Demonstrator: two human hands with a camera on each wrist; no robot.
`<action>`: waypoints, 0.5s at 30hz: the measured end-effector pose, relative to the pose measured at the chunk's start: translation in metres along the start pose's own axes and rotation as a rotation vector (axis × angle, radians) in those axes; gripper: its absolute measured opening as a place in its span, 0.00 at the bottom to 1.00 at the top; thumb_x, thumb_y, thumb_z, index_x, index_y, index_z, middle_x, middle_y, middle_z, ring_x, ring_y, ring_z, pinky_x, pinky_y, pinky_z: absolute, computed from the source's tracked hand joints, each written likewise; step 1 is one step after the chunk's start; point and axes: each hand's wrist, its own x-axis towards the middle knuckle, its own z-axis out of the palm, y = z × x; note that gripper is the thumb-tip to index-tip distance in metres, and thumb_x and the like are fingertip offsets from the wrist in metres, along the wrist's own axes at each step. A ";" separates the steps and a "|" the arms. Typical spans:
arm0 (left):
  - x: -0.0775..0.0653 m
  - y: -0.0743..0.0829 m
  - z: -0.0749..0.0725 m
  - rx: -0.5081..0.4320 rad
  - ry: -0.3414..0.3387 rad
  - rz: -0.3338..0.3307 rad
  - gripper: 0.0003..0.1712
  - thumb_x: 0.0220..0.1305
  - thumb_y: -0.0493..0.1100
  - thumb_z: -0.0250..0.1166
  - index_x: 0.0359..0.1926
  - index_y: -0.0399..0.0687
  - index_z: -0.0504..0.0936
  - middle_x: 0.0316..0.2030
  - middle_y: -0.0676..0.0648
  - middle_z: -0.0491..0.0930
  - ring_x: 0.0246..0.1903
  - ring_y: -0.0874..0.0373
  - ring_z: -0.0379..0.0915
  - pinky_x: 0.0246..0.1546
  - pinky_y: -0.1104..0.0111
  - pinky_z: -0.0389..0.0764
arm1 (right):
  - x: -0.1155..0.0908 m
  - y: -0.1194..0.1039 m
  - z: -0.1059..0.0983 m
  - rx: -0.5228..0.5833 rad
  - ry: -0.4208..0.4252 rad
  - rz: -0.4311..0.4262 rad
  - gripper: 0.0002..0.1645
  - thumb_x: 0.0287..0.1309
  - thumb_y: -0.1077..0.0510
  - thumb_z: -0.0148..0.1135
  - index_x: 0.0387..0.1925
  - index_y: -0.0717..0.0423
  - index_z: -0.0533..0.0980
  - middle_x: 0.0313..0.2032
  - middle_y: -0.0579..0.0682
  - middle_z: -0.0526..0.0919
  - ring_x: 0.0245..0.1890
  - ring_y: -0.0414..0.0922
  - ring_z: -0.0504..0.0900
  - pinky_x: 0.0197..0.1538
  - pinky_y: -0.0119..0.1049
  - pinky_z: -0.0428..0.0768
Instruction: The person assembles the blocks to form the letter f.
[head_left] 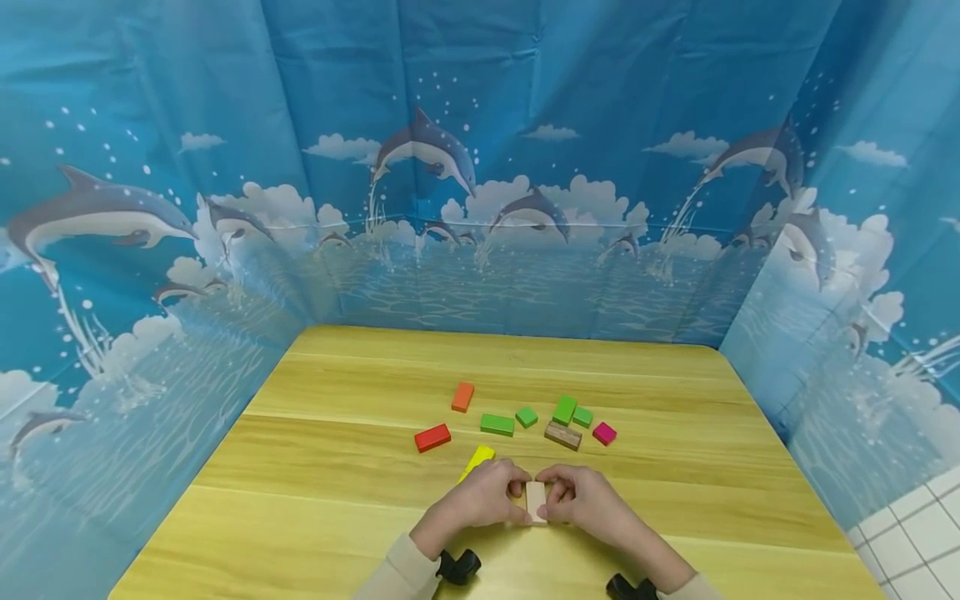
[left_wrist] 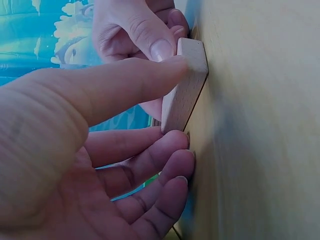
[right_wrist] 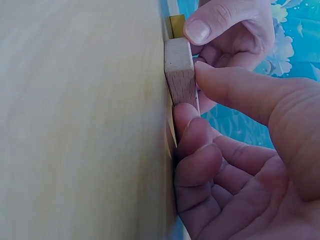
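Note:
A plain pale wooden block (head_left: 536, 498) lies flat on the table near its front, between both hands. From the left side my left hand (head_left: 483, 496) pinches it, thumb at the near end and fingertips toward the far end. My right hand (head_left: 592, 504) grips the same block from the right, its thumb on the near part and index finger at the far end. In the left wrist view the block (left_wrist: 185, 92) rests against the tabletop under the thumb. A yellow block (head_left: 477, 460) lies just beyond the left hand, partly hidden by it.
Farther back on the wooden table (head_left: 322, 500) lie a red block (head_left: 432, 438), an orange block (head_left: 462, 397), several green blocks (head_left: 498, 425), a brown wood-grained block (head_left: 562, 435) and a magenta block (head_left: 604, 433). A blue dolphin curtain (head_left: 510, 292) hangs around the table.

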 end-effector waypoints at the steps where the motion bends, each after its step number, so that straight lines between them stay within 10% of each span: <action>1: 0.000 0.000 0.000 0.004 -0.001 0.003 0.29 0.51 0.46 0.81 0.54 0.44 0.84 0.30 0.57 0.74 0.29 0.66 0.65 0.32 0.73 0.70 | 0.000 0.000 0.000 0.004 0.000 -0.002 0.27 0.56 0.55 0.75 0.55 0.61 0.79 0.29 0.47 0.83 0.23 0.41 0.78 0.25 0.31 0.77; 15: -0.008 -0.003 -0.025 -0.015 0.023 0.041 0.32 0.57 0.45 0.78 0.62 0.42 0.81 0.44 0.51 0.81 0.39 0.62 0.77 0.35 0.73 0.77 | 0.002 -0.003 0.000 0.041 -0.007 0.018 0.30 0.55 0.54 0.76 0.56 0.64 0.78 0.30 0.49 0.82 0.24 0.41 0.77 0.25 0.30 0.75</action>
